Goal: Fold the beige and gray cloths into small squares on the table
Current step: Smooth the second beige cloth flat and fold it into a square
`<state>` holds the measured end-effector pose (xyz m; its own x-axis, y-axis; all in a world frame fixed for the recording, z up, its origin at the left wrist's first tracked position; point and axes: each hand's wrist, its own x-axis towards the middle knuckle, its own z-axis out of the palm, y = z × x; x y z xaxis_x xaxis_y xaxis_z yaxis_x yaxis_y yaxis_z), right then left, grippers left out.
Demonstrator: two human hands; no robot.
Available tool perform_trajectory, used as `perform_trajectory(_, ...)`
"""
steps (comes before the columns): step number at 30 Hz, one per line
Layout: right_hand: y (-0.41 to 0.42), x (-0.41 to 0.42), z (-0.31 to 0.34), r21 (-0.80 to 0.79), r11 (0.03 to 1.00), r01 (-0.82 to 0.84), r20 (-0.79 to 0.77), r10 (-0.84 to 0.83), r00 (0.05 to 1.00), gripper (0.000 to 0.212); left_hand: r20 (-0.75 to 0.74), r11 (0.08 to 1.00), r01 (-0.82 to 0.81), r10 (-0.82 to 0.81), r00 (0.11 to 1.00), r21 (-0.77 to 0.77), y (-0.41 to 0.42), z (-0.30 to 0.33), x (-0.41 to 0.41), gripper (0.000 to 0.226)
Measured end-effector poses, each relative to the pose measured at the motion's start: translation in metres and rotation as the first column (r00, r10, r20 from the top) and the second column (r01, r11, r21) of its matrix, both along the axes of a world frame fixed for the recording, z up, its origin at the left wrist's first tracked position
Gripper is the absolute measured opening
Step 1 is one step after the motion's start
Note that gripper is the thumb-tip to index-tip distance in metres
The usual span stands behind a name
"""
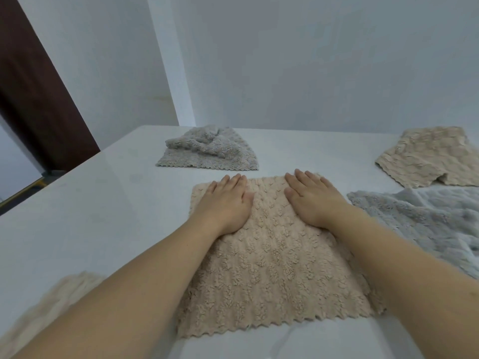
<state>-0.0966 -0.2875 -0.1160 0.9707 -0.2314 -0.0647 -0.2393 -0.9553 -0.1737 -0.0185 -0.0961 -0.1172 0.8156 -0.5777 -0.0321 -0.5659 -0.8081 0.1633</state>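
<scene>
A beige textured cloth (pixel 269 263) lies flat on the white table (pixel 103 203) right in front of me. My left hand (pixel 225 203) presses palm-down on its far left part, fingers straight. My right hand (pixel 311 198) presses flat on its far right part, fingers reaching the far edge. A crumpled gray cloth (pixel 207 149) sits farther back, left of centre. Another gray cloth (pixel 425 221) lies rumpled at the right. A second beige cloth (pixel 430 156) lies at the far right.
A blurred beige cloth (pixel 46 307) shows at the near left under my left forearm. White walls rise behind the table, and a dark brown door (pixel 33 94) stands at the left. The table's left edge runs diagonally.
</scene>
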Motion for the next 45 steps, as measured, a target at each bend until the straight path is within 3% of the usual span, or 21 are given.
perform_trajectory(8, -0.028, -0.025, 0.001, 0.002, 0.999, 0.045, -0.031, -0.045, 0.999, 0.058, -0.010, 0.985, -0.171, 0.171, 0.985, 0.029, 0.054, -0.005, 0.011, 0.062)
perform_trajectory(13, -0.028, -0.024, -0.001, -0.006, 0.999, 0.051, -0.021, -0.051, 0.998, 0.057, -0.041, 0.981, -0.186, 0.188, 0.981, 0.054, 0.065, -0.001, 0.006, 0.061)
perform_trajectory(15, -0.025, -0.023, 0.002, -0.028, 0.998, 0.062, -0.047, -0.063, 0.997, 0.058, 0.038, 0.964, -0.214, 0.211, 0.977, 0.156, 0.060, 0.005, 0.004, 0.061)
perform_trajectory(17, -0.020, -0.024, 0.010, -0.130, 0.987, 0.094, -0.079, -0.105, 0.991, 0.059, 0.254, 0.896, -0.283, 0.201, 0.946, 0.341, 0.051, 0.021, -0.003, 0.062)
perform_trajectory(19, -0.008, -0.027, 0.021, -0.229, 0.968, 0.104, -0.036, -0.116, 0.993, 0.058, 0.388, 0.894, -0.260, 0.107, 0.915, 0.366, 0.032, 0.038, -0.022, 0.062)
perform_trajectory(21, 0.011, -0.035, 0.029, -0.174, 0.983, 0.063, 0.070, -0.052, 0.996, 0.057, 0.307, 0.980, -0.108, 0.052, 0.950, 0.169, 0.010, 0.036, -0.049, 0.063)
perform_trajectory(23, 0.033, -0.045, 0.025, -0.048, 0.999, -0.017, 0.107, 0.022, 0.994, 0.056, 0.148, 0.999, 0.006, -0.002, 0.989, -0.032, -0.003, 0.021, -0.073, 0.058)
perform_trajectory(24, 0.044, -0.051, 0.019, -0.003, 0.999, -0.047, 0.081, 0.047, 0.996, 0.056, 0.104, 0.998, 0.012, -0.006, 0.995, -0.059, -0.004, 0.010, -0.081, 0.057)
perform_trajectory(27, 0.053, -0.058, -0.002, -0.019, 0.999, -0.032, 0.042, 0.033, 0.999, 0.057, 0.054, 0.997, -0.050, 0.053, 0.997, -0.061, 0.002, -0.007, -0.082, 0.057)
perform_trajectory(33, 0.047, -0.061, 0.002, -0.017, 0.999, -0.035, -0.008, 0.035, 0.999, 0.058, 0.007, 0.998, -0.027, 0.028, 1.000, -0.048, 0.013, -0.002, -0.079, 0.059)
perform_trajectory(40, 0.012, -0.085, 0.003, -0.016, 0.998, 0.056, -0.051, -0.057, 0.997, 0.059, -0.026, 0.990, -0.144, 0.143, 0.989, -0.008, 0.057, -0.002, -0.066, 0.060)
perform_trajectory(45, 0.022, -0.087, 0.014, -0.038, 0.996, 0.086, -0.053, -0.088, 0.995, 0.059, 0.104, 0.954, -0.274, 0.262, 0.960, 0.126, 0.053, 0.013, -0.074, 0.062)
